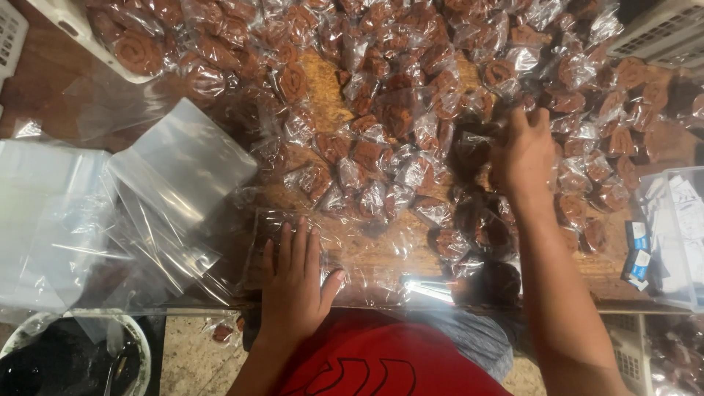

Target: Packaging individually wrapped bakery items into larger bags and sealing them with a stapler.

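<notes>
Head view: our left hand (293, 282) lies flat, fingers spread, on a clear bag (308, 242) at the table's (381, 257) near edge. Our right hand (522, 158) reaches among wrapped brown rolls (396, 110); its fingertips are buried, grip indiscernible.

Reddish-brown spiral rolls (293, 81) in clear wrappers cover a brown wooden table (381, 253) beside clear bags (183, 161).
</notes>
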